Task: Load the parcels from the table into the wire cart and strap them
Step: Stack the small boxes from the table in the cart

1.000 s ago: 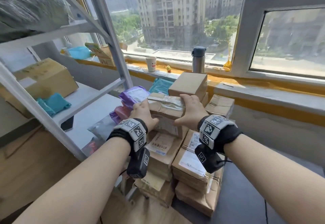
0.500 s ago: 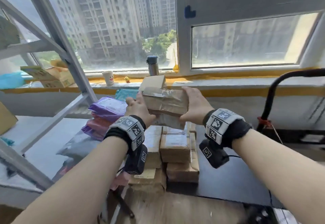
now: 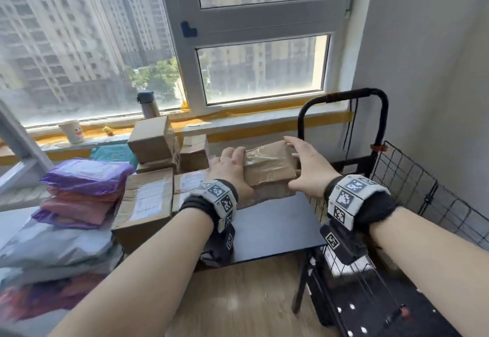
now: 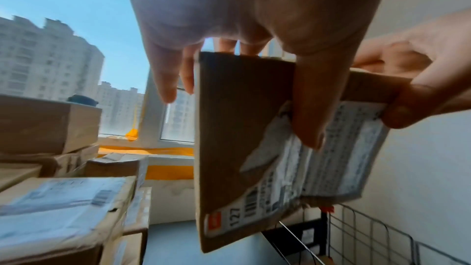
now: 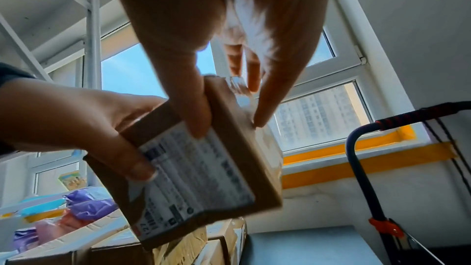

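Note:
I hold a small brown cardboard parcel [image 3: 270,164] with clear tape on top, in the air above the dark table's [image 3: 277,225] right end. My left hand [image 3: 232,163] grips its left end and my right hand [image 3: 303,160] its right end. In the wrist views both thumbs press the white shipping label on the parcel's [image 4: 242,128] underside [image 5: 203,168], with the fingers over the top. The black wire cart [image 3: 412,185] stands to the right of the table, its looped handle [image 3: 344,95] just behind the parcel. More cardboard parcels [image 3: 148,199] are stacked on the table to the left.
Purple and pink mailer bags [image 3: 84,177] lie on a grey bag [image 3: 53,241] at the far left. On the windowsill stand a paper cup [image 3: 71,131] and a flask [image 3: 148,103]. A white wall [image 3: 436,71] closes the right side behind the cart. Below is wooden floor [image 3: 238,297].
Both hands have lifted the parcel off the stack and carried it to the right, from above the boxes to the table's right end beside the cart. My view has swung right with it.

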{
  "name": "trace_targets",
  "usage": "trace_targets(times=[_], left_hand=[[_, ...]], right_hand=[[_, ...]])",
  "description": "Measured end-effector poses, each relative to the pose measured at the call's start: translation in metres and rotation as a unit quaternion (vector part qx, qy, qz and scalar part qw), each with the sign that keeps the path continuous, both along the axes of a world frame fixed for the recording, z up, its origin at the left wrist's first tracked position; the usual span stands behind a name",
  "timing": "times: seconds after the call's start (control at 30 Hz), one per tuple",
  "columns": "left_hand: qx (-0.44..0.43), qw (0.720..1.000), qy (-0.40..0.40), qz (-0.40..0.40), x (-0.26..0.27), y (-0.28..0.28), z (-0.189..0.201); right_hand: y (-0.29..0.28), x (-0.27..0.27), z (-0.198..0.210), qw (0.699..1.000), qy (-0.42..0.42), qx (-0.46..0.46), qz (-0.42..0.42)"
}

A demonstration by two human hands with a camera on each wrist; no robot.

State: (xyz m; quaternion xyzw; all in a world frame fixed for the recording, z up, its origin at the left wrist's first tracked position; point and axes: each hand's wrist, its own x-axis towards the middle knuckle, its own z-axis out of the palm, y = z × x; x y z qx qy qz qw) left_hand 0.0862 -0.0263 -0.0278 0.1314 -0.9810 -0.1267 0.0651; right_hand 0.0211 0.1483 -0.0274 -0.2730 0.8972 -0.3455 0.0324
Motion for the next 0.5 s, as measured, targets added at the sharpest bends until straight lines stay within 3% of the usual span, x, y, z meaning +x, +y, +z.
trace_targets(times=[0.13,0.27,0.5], left_hand=[[0.106,0.982,0.022,0.154,0.009,-0.017,0.003],[0.229,0.928,0.062,0.287,0.031,-0.045,0.006],[0.272,0.875,0.071,0.393,0.086,-0.097,-0.009]], right_hand=[[-0.013,-0.015,-0.004,0.997,-0.060,-0.036,-0.039],[-0.052,-0.015,-0.021,0.989,-0.146,-0.019,-0.002],[-0.128,0.006,-0.066,0.946,-0.319,-0.059,0.000]])
